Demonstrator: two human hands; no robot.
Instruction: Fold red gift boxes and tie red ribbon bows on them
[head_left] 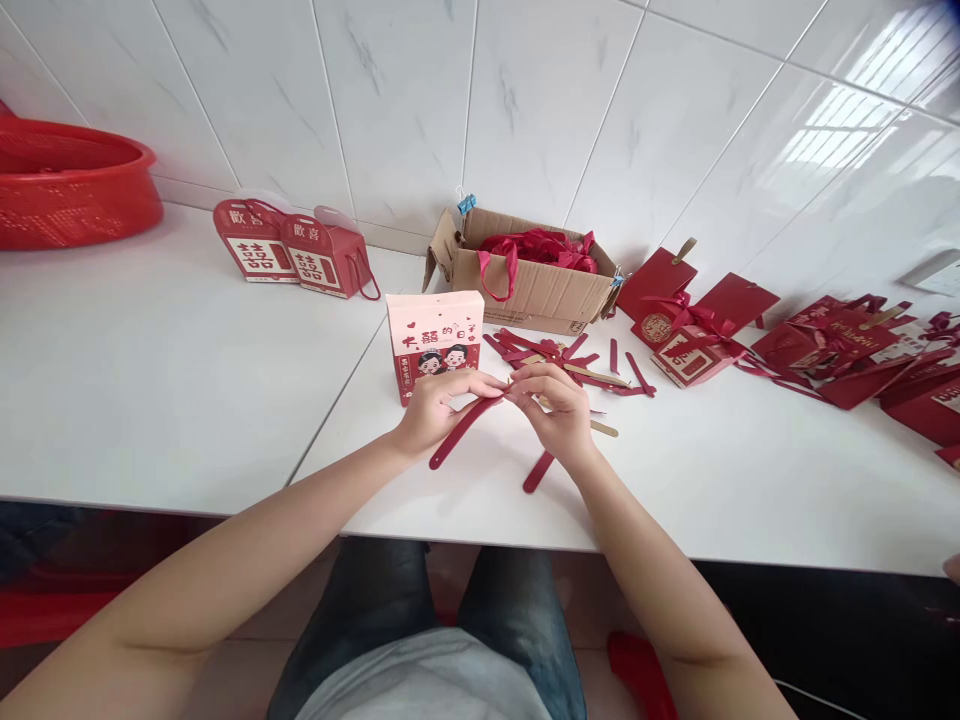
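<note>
The picture's left edge cuts off the red basket (79, 205) near the counter's (225, 390) back edge; fingers (551, 385) hide the red strap's (459, 436) far end.

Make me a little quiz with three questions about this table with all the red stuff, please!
1. What is heaped inside the cardboard box?
A) apples
B) red ribbon
C) spoons

2. True or false: the red basket is to the left of the cardboard box in the picture.

3. Fill in the colour: the long strip poking out below the left hand is dark ____.

Key: 1. B; 2. true; 3. red
</note>
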